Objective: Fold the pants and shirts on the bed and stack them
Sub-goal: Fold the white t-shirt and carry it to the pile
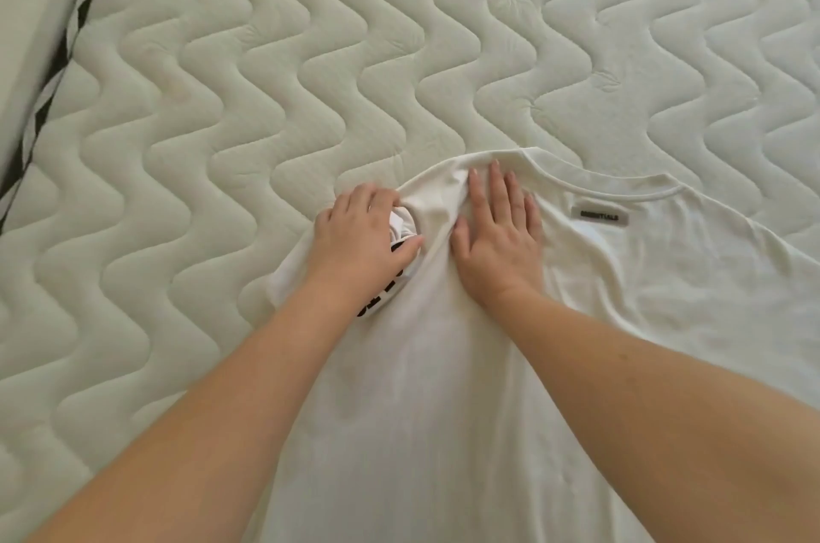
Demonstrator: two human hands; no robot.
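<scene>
Two bare hands work a white cotton T-shirt [554,342] spread on the quilted cream mattress [310,54]: left hand [359,236] clutches its bunched sleeve, right hand [499,231] presses flat, fingers straight.

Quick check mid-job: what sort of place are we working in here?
Most likely a bedroom: a bare quilted mattress fills the view, with a white T-shirt spread across it for folding.

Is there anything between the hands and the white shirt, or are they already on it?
Nothing visible is in the way. The left hand grips a bunched part of the shirt, and the right hand lies flat on it near the collar.
</scene>
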